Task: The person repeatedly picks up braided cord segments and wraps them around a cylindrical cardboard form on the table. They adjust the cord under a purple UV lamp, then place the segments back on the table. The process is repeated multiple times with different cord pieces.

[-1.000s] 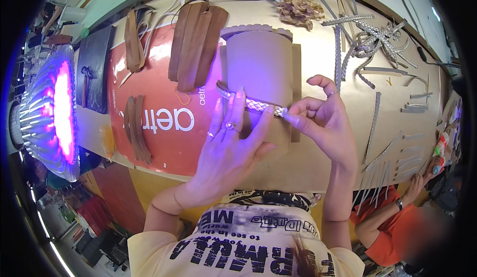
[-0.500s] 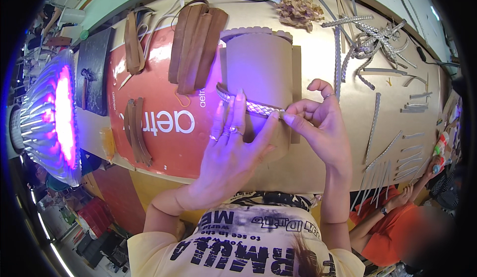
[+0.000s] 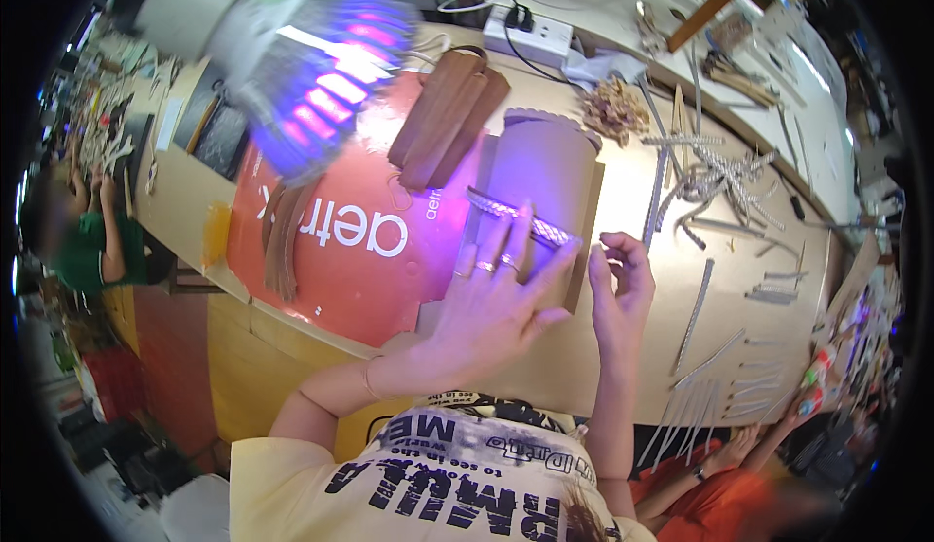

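A silver braided strip (image 3: 530,223) with a dark tail lies slantwise across a brown board (image 3: 540,172) with a scalloped far edge. My left hand (image 3: 496,284) rests over the strip, fingers stretched and spread, with fingertips on the braid and the index finger reaching its right end. To the right of the board, apart from the strip, my right hand (image 3: 623,289) is raised with its fingers curled toward the thumb. Whatever it may hold between the fingertips is too small to make out.
A lit purple lamp (image 3: 311,85) looms at upper left. Brown leather strips (image 3: 443,119) lie on a red sheet (image 3: 365,294). Tangled silver braids (image 3: 715,177) and short cut pieces (image 3: 759,377) lie at right. A power strip (image 3: 530,36) sits behind; a person in orange (image 3: 720,498) sits right.
My right hand has come away from the strip's right end and moved aside. My left hand stays on the strip. The view has turned, bringing the lamp over the table's upper left.
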`<move>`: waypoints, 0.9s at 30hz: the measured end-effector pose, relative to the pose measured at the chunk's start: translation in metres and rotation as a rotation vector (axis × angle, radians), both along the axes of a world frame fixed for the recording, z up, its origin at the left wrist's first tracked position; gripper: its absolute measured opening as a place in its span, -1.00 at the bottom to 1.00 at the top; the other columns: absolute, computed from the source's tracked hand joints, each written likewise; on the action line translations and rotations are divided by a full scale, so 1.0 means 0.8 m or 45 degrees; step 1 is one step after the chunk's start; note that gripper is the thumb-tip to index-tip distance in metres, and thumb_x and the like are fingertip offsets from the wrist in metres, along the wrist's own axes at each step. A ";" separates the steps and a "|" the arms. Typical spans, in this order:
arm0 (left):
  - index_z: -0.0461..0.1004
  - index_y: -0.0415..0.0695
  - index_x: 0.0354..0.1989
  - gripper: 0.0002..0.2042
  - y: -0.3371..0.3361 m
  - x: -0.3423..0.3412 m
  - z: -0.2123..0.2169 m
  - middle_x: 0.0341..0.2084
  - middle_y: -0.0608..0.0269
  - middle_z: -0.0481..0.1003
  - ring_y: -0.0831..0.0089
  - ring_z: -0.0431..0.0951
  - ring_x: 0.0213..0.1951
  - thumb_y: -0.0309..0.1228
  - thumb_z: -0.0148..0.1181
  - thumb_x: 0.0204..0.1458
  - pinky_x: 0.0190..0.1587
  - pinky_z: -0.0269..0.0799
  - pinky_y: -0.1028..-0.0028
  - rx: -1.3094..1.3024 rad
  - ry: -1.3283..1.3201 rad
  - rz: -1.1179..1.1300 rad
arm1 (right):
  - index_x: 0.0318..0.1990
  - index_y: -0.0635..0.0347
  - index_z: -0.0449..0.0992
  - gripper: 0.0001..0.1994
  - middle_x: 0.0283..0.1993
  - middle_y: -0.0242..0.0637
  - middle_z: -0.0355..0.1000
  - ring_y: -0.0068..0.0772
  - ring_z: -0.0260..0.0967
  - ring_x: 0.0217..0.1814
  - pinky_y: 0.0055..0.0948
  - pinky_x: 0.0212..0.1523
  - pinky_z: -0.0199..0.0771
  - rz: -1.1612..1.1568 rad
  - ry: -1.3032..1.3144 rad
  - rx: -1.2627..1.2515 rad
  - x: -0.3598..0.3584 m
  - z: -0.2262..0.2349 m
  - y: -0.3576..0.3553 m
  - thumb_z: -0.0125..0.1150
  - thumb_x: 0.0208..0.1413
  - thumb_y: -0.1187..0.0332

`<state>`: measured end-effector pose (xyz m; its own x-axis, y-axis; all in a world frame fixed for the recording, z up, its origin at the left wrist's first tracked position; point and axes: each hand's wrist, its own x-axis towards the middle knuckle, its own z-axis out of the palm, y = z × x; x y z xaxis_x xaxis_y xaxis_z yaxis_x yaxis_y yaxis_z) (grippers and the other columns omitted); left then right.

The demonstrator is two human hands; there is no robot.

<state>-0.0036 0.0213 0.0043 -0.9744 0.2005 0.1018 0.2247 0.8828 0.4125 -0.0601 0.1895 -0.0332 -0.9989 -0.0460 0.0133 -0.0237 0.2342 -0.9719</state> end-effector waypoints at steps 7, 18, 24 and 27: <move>0.02 -0.01 0.44 -0.25 0.020 0.002 -0.002 0.39 -0.25 -0.10 -0.19 0.03 0.33 0.02 0.09 0.13 0.28 -0.08 -0.14 0.200 0.036 0.059 | 0.12 0.26 0.37 -0.69 -0.08 -0.32 0.42 -0.59 0.35 -0.02 -0.49 0.01 0.40 0.096 -0.339 -0.454 0.000 0.018 -0.018 0.09 0.31 0.33; 0.03 -0.13 0.42 -0.24 -0.031 0.008 -0.022 0.41 -0.17 -0.10 -0.07 -0.08 0.42 0.02 0.07 0.13 0.36 -0.18 -0.01 0.438 0.219 -0.045 | 0.03 0.22 0.26 -0.68 -0.35 -0.37 0.46 -0.65 0.27 -0.40 -0.63 -0.31 0.27 -0.152 -0.197 -0.568 -0.025 0.017 -0.010 0.18 0.16 0.52; 0.00 -0.19 0.41 -0.23 -0.035 -0.003 -0.032 0.39 -0.25 -0.10 -0.19 -0.11 0.41 0.06 0.00 0.16 0.40 -0.26 -0.03 0.355 0.154 -0.010 | -0.01 0.19 0.33 -0.73 -0.35 -0.43 0.45 -0.67 0.29 -0.37 -0.62 -0.30 0.29 -0.158 -0.446 -0.404 -0.026 -0.006 0.025 0.20 0.18 0.43; 0.00 -0.22 0.41 -0.23 -0.035 -0.011 -0.036 0.39 -0.27 -0.11 -0.20 -0.14 0.41 0.07 -0.03 0.17 0.41 -0.30 -0.03 0.420 0.141 0.005 | 0.08 0.22 0.35 -0.70 0.06 -0.22 0.38 -0.48 0.33 0.04 -0.47 -0.06 0.39 -0.239 -0.135 0.128 -0.020 -0.010 0.003 0.15 0.22 0.42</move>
<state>-0.0124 -0.0065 -0.0245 -0.9545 0.1351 0.2660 0.2809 0.7070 0.6491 -0.0765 0.1918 -0.0416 -0.9856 0.1449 -0.0877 0.1306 0.3208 -0.9381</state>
